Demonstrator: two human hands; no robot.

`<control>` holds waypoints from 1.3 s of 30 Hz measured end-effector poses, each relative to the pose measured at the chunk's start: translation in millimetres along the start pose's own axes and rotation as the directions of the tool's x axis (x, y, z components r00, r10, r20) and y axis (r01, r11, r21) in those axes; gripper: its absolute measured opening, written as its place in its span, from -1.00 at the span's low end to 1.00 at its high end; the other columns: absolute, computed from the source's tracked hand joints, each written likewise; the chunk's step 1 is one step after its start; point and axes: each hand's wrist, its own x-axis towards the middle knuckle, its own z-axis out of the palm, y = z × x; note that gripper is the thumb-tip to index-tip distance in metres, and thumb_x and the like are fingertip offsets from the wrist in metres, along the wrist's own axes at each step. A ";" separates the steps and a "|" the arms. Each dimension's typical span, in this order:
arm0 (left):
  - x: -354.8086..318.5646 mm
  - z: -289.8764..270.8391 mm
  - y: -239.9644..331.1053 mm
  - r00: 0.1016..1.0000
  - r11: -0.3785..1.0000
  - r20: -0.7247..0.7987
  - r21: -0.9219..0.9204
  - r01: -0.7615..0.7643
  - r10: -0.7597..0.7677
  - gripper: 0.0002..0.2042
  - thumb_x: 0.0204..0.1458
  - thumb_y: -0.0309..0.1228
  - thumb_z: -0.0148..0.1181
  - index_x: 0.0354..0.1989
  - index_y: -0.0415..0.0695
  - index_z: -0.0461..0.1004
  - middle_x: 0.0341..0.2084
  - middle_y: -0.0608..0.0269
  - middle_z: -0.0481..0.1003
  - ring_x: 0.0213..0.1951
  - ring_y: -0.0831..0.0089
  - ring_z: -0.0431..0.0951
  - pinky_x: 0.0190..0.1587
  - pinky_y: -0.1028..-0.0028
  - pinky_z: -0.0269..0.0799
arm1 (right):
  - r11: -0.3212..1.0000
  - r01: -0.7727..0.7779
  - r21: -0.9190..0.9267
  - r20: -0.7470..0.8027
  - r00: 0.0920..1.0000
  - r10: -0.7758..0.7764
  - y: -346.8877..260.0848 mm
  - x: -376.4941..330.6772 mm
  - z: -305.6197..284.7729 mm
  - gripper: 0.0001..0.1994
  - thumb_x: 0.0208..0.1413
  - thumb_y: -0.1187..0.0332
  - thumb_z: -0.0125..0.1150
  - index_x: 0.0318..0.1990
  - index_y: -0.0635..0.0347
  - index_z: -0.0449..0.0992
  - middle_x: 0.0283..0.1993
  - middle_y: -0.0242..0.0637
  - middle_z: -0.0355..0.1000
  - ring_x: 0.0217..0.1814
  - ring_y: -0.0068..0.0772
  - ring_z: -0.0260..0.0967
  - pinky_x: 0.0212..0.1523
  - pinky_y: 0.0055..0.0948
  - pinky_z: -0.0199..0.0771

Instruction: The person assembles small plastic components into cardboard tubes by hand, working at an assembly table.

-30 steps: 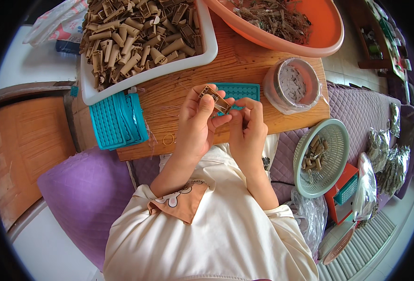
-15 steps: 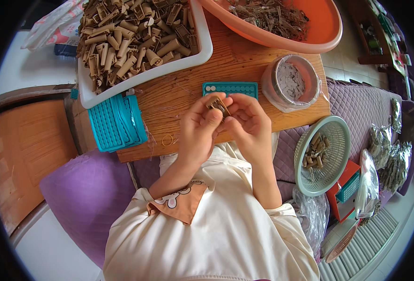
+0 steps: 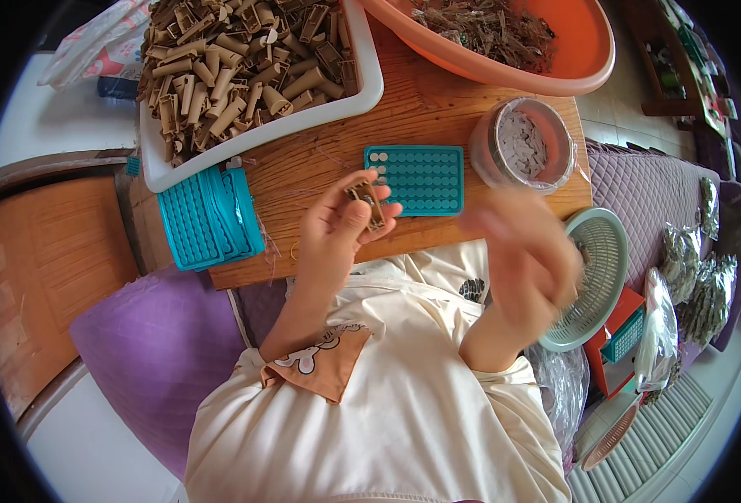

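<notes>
Between the thumb and fingers of my left hand [image 3: 330, 220] is a brown hollow plastic housing [image 3: 365, 206], its open side turned up. My right hand [image 3: 525, 256] is off to the right, between the table edge and the green basket; motion smears its fingers, and I cannot make out whether it holds anything. Just past my left fingertips lies a teal tray [image 3: 425, 180] with rows of round pockets and a few white discs at its left end. A clear tub [image 3: 521, 147] of small pale pieces stands to the tray's right.
A white bin [image 3: 369, 84] heaped with brown housings is at the back left, an orange basin [image 3: 584, 63] of thin brown and metallic strips at the back right. Stacked teal trays [image 3: 207, 220] sit at the table's left edge. The green basket [image 3: 605, 289] stands at right.
My right hand has let go of the brown housing and swung right toward the green basket. My left hand keeps the housing, slightly lower and to the left, uncovering the teal tray.
</notes>
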 end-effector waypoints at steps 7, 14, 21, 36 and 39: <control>-2.6 -10.7 4.5 1.000 1.000 0.000 0.028 -0.004 0.004 -0.61 -0.03 -0.31 0.08 -0.04 -0.21 0.26 -0.25 0.13 0.39 -0.26 0.33 0.48 -0.25 0.47 0.48 | 0.479 0.050 0.876 -0.019 0.997 -0.070 -77.5 19.6 30.4 -0.82 0.04 0.48 -0.04 -0.31 -0.10 0.44 -0.32 -0.77 0.40 -0.23 -0.66 0.13 -0.01 -0.01 0.00; -3.4 -19.1 4.1 1.000 1.000 -0.025 0.020 0.011 -0.011 -0.59 -0.04 -0.32 0.08 -0.03 -0.26 0.23 -0.25 0.11 0.40 -0.29 0.28 0.50 -0.30 0.45 0.52 | 0.555 0.061 0.830 -0.014 0.996 -0.089 -75.6 14.7 27.8 -0.87 -0.01 0.51 0.04 -0.48 -0.03 0.38 -0.42 -0.76 0.34 -0.31 -0.66 0.11 -0.05 -0.06 0.09; -6.2 -35.7 12.0 0.996 0.999 -0.087 0.044 -0.027 0.031 -0.62 -0.03 -0.33 0.07 -0.04 -0.24 0.25 -0.25 0.11 0.39 -0.26 0.29 0.49 -0.27 0.49 0.50 | 0.498 -0.035 0.867 0.087 0.993 -0.082 -75.1 24.6 26.5 -0.91 0.01 0.44 0.04 -0.45 -0.05 0.35 -0.36 -0.72 0.32 -0.31 -0.62 0.11 -0.06 -0.13 0.13; -8.3 -37.8 7.9 0.993 0.998 -0.109 0.049 0.040 -0.035 -0.59 -0.02 -0.33 0.05 0.01 -0.20 0.19 -0.25 0.07 0.39 -0.29 0.29 0.50 -0.31 0.47 0.52 | 0.821 -0.314 -0.477 0.060 0.920 0.387 85.5 -59.1 36.2 -0.76 -0.22 0.51 0.16 -0.30 0.25 0.38 -0.39 -0.21 0.34 -0.38 -0.20 0.30 -0.39 -0.33 0.34; -11.3 -39.1 5.2 0.995 0.997 -0.080 0.039 0.066 -0.063 -0.58 -0.02 -0.33 0.05 0.01 -0.19 0.19 -0.25 0.08 0.39 -0.29 0.29 0.50 -0.31 0.46 0.51 | 0.647 -0.210 -0.733 0.044 0.935 0.353 101.1 -73.6 41.5 -0.78 -0.21 0.50 0.14 -0.30 0.20 0.38 -0.44 -0.25 0.34 -0.40 -0.26 0.28 -0.42 -0.39 0.33</control>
